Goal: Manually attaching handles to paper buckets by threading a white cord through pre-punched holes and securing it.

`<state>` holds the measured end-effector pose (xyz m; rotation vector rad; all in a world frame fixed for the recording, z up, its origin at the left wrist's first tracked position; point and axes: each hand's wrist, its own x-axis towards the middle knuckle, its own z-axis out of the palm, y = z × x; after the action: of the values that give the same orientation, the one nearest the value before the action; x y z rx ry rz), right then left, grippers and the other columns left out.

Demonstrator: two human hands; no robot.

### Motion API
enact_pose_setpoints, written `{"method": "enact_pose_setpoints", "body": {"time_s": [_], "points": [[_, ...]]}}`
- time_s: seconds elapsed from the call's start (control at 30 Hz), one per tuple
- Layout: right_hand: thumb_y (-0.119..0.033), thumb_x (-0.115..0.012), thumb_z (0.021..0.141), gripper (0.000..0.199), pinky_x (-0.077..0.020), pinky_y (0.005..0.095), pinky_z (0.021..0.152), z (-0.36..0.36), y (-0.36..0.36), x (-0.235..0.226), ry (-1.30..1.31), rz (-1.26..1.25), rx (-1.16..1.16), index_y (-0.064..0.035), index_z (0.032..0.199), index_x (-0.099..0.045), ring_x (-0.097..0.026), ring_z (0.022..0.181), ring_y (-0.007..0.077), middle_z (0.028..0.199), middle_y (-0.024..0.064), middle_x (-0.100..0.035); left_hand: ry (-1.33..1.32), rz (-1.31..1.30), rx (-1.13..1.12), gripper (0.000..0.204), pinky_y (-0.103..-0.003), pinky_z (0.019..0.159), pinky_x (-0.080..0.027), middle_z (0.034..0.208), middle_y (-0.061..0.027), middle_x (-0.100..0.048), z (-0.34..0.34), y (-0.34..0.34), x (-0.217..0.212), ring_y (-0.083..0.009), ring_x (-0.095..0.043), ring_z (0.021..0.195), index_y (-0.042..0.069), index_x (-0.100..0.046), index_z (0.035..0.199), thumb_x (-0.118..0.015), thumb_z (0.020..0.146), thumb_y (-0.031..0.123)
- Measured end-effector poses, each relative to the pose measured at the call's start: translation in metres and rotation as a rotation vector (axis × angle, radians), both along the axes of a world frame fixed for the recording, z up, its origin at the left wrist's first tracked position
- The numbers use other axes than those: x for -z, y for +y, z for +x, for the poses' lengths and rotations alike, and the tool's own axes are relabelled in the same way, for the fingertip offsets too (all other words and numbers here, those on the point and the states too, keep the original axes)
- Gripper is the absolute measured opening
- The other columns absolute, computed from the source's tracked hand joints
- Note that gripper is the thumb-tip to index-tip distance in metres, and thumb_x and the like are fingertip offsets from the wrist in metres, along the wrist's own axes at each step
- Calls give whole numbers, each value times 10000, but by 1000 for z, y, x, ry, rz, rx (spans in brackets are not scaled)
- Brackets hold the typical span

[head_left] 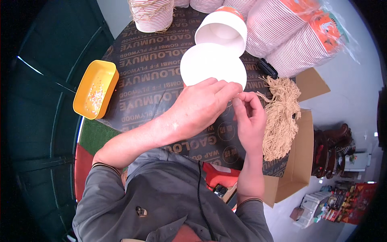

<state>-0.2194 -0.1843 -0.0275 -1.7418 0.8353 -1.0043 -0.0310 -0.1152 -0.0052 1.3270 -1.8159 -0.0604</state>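
Observation:
My left hand (207, 99) reaches across to the near edge of a round white paper tub (211, 60), whose pale disc-like face is turned up. Its fingers are closed, and what they pinch is hidden. Close beside it, my right hand (250, 115) is closed too, thumb against forefinger, fingertips nearly meeting the left ones. Something small and thin may be between them, too small to name. Just right of that hand lies a bundle of beige twine (282, 117) with loose strands. Behind the white disc, another paper tub (221, 32) lies on its side, its opening toward me.
Wrapped stacks of paper tubs (278, 30) crowd the far right, with a twine-tied stack (151, 15) at the far left. A yellow plastic bin (96, 89) holds small colourful bits. A black object (267, 68) lies by the twine. An open cardboard box (296, 161) stands beside the dark table (161, 60).

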Motion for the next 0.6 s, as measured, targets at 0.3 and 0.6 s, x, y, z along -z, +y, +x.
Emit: {"method": "enact_pose_setpoints", "body": {"time_s": [0.3, 0.6], "points": [[-113, -714, 1101, 96, -374, 165, 582, -4, -3, -1, -91, 248, -109, -20, 1128, -709, -478, 692, -31, 869, -92, -632, -70, 16, -80, 247, -436, 749, -613, 996, -97, -737, -6, 6, 0, -312, -741, 902, 62, -683, 1160, -777, 934, 28], [-139, -708, 1105, 123, -382, 187, 509, -4, -5, 3, -221, 431, -155, -20, 1133, -728, -474, 581, -23, 810, -76, -646, -72, -56, -147, 183, -426, 774, -603, 978, -85, -730, -7, 4, 0, -300, -729, 930, 72, -706, 1053, -799, 904, 23]]}}
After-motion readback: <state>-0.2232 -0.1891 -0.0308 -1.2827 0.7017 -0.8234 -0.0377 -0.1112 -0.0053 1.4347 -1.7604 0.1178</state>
